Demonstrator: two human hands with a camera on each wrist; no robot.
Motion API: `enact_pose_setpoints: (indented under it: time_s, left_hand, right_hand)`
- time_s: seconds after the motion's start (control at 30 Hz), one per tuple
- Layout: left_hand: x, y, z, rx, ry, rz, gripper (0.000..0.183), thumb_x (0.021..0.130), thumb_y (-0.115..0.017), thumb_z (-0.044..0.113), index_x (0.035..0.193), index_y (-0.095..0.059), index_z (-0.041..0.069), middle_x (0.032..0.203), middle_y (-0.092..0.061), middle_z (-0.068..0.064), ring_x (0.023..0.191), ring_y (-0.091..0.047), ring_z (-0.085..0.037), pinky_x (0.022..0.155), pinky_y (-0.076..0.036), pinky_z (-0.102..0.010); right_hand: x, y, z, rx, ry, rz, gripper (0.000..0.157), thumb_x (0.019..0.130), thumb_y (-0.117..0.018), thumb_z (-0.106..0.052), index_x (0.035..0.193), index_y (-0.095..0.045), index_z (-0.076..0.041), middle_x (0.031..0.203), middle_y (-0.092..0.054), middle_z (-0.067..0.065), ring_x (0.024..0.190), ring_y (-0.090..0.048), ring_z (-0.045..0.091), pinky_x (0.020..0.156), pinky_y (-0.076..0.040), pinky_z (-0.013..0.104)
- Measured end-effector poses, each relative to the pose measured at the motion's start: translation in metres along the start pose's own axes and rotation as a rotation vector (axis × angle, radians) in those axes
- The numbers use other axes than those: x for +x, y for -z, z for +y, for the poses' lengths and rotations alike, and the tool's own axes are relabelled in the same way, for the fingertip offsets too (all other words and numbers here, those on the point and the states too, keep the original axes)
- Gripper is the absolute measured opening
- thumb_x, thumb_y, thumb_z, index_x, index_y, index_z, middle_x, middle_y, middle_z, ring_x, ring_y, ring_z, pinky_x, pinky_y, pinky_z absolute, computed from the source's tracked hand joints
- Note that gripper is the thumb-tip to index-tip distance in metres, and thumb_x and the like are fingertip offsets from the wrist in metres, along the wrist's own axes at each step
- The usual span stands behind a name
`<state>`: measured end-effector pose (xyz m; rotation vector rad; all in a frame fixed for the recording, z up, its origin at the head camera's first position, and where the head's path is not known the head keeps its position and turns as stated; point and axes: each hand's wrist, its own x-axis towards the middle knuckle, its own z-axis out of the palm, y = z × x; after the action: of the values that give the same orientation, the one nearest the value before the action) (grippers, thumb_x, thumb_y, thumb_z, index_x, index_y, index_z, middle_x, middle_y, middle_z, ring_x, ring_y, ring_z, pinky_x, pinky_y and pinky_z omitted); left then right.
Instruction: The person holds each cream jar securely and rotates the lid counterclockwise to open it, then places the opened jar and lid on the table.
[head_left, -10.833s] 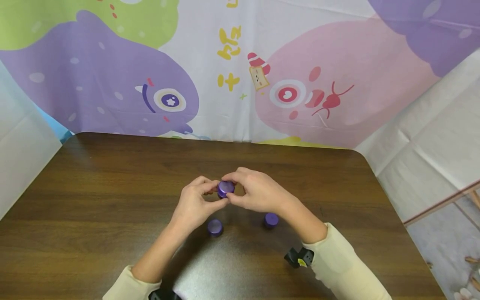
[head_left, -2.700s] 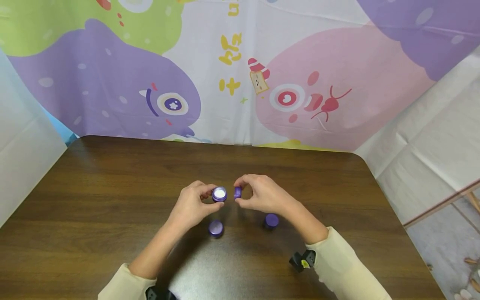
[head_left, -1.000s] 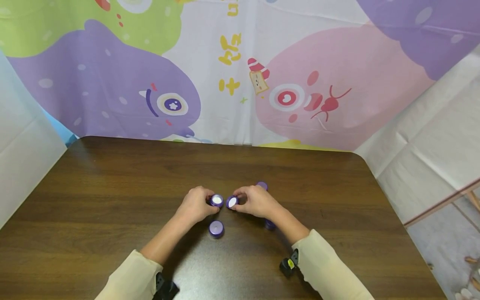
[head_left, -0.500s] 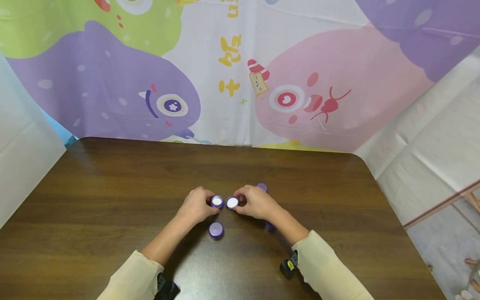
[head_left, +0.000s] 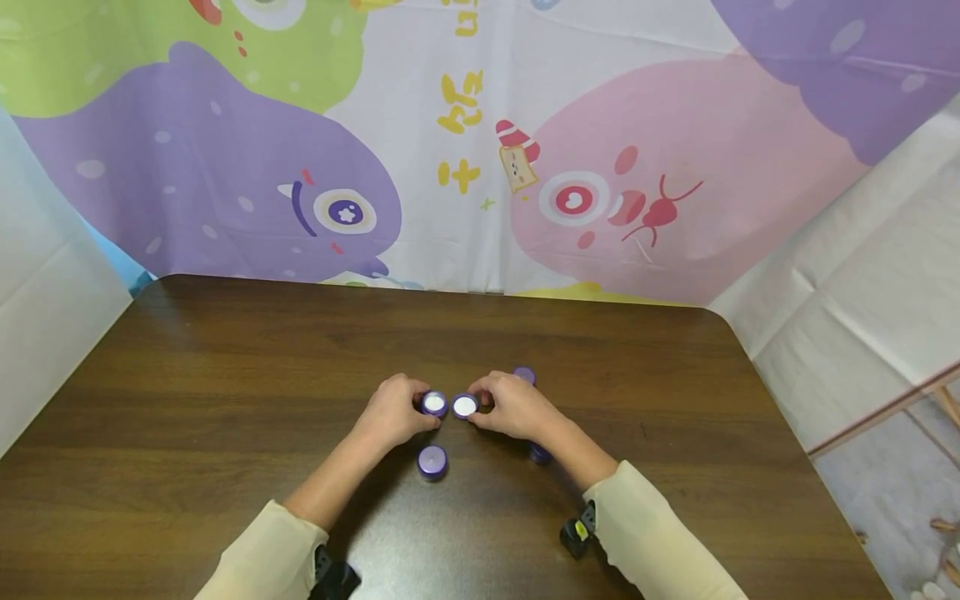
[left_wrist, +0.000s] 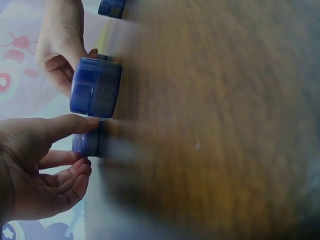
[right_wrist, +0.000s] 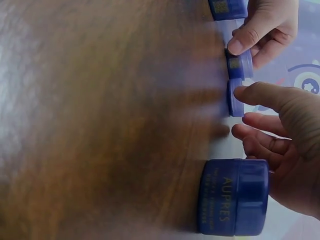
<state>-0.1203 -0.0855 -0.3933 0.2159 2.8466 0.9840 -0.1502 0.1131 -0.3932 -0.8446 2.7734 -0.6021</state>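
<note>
An uncapped purple cream jar (head_left: 434,404) stands upright on the table, showing white at its mouth. My left hand (head_left: 393,410) grips its side between thumb and fingers. Just right of it, a purple lid (head_left: 464,407) lies with its white underside up. Thumb and fingertips of my right hand (head_left: 517,406) are at the lid's edge, pinching it. Seen from the right wrist, the lid (right_wrist: 235,97) is low and flat beside the jar (right_wrist: 234,65). A capped purple jar (head_left: 432,462) stands nearer, in front of the left hand's jar.
Beyond my right hand another purple round-topped piece (head_left: 524,375) is partly hidden. Below my right wrist stands a capped jar (head_left: 540,453), lettered AUPRES in the right wrist view. The brown table (head_left: 247,375) meets a cartoon-printed cloth (head_left: 450,233) at its back edge.
The jar was closed at first; my right hand lifted its lid off. Both came down to the table. The lid, tilted a second ago, now lies flat, underside up.
</note>
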Motion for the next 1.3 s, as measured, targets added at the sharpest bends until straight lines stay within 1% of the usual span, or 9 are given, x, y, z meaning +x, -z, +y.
enact_pose_setpoints:
  time_s: [0.17,0.3,0.4,0.47,0.6,0.77,0.93,1.17,1.3]
  left_hand:
    - [0.000,0.004,0.004,-0.005,-0.011,0.029,0.048,0.069,-0.081,0.023,0.108,-0.067,-0.001,0.096,-0.060,-0.012,0.090,-0.056,-0.024,0.080,-0.049,-0.039]
    - [0.002,0.007,0.011,0.000,-0.030,0.063,0.057,0.073,-0.079,0.027,0.119,-0.061,-0.001,0.107,-0.059,-0.015,0.097,-0.056,-0.028,0.085,-0.049,-0.041]
    - [0.003,0.008,0.018,-0.002,-0.048,0.066,0.058,0.075,-0.077,0.028,0.124,-0.059,0.002,0.112,-0.057,-0.015,0.099,-0.054,-0.027,0.084,-0.049,-0.041]
    - [0.005,0.008,0.023,-0.005,-0.066,0.062,0.058,0.076,-0.077,0.028,0.125,-0.058,0.003,0.113,-0.057,-0.014,0.099,-0.054,-0.026,0.082,-0.049,-0.039]
    - [0.010,0.004,0.032,0.010,-0.104,0.067,0.058,0.076,-0.076,0.028,0.125,-0.058,0.004,0.113,-0.058,-0.014,0.100,-0.054,-0.026,0.083,-0.049,-0.039]
    - [0.017,-0.002,0.044,0.020,-0.120,0.044,0.054,0.078,-0.076,0.027,0.124,-0.059,0.005,0.113,-0.058,-0.014,0.101,-0.055,-0.027,0.086,-0.049,-0.040]
    - [0.023,-0.009,0.053,0.020,-0.129,0.022,0.052,0.078,-0.075,0.026,0.124,-0.059,0.005,0.113,-0.059,-0.015,0.098,-0.056,-0.025,0.083,-0.050,-0.038]
    - [0.029,-0.019,0.067,0.000,-0.142,-0.032,0.053,0.078,-0.075,0.026,0.124,-0.059,0.005,0.116,-0.059,-0.015,0.105,-0.056,-0.028,0.090,-0.050,-0.040]
    - [0.033,-0.024,0.073,0.006,-0.158,-0.037,0.051,0.078,-0.075,0.025,0.121,-0.061,0.004,0.111,-0.061,-0.015,0.102,-0.057,-0.027,0.088,-0.050,-0.039]
  right_hand:
    - [-0.002,0.007,-0.002,0.015,-0.003,0.003,0.034,0.080,-0.073,-0.024,0.109,-0.066,-0.007,0.091,-0.062,0.002,0.083,-0.056,0.011,0.073,-0.048,0.024]
    - [-0.007,0.017,-0.002,0.025,0.002,0.047,0.033,0.082,-0.071,-0.022,0.110,-0.065,-0.007,0.095,-0.064,0.004,0.088,-0.060,0.016,0.075,-0.050,0.027]
    - [-0.010,0.025,0.001,0.037,0.012,0.101,0.032,0.082,-0.071,-0.022,0.110,-0.065,-0.007,0.096,-0.064,0.006,0.086,-0.061,0.017,0.072,-0.049,0.027]
    - [-0.013,0.029,0.004,0.047,0.020,0.138,0.033,0.082,-0.071,-0.022,0.110,-0.065,-0.006,0.097,-0.065,0.007,0.082,-0.059,0.016,0.069,-0.048,0.025]
    - [-0.018,0.034,0.012,0.083,0.011,0.187,0.036,0.080,-0.072,-0.021,0.112,-0.064,-0.007,0.099,-0.064,0.010,0.077,-0.057,0.019,0.065,-0.044,0.024]
    - [-0.023,0.035,0.023,0.077,-0.014,0.221,0.038,0.079,-0.073,-0.021,0.113,-0.064,-0.007,0.099,-0.063,0.009,0.080,-0.056,0.021,0.068,-0.046,0.026]
    - [-0.028,0.035,0.031,0.065,-0.059,0.247,0.039,0.078,-0.074,-0.020,0.113,-0.064,-0.007,0.099,-0.062,0.008,0.084,-0.056,0.020,0.072,-0.047,0.029]
    - [-0.033,0.034,0.041,0.066,-0.109,0.231,0.043,0.077,-0.076,-0.019,0.115,-0.062,-0.007,0.100,-0.061,0.011,0.082,-0.053,0.020,0.068,-0.044,0.028]
    - [-0.034,0.034,0.046,0.092,-0.129,0.231,0.043,0.077,-0.075,-0.019,0.116,-0.062,-0.006,0.101,-0.061,0.012,0.081,-0.053,0.019,0.067,-0.045,0.027]
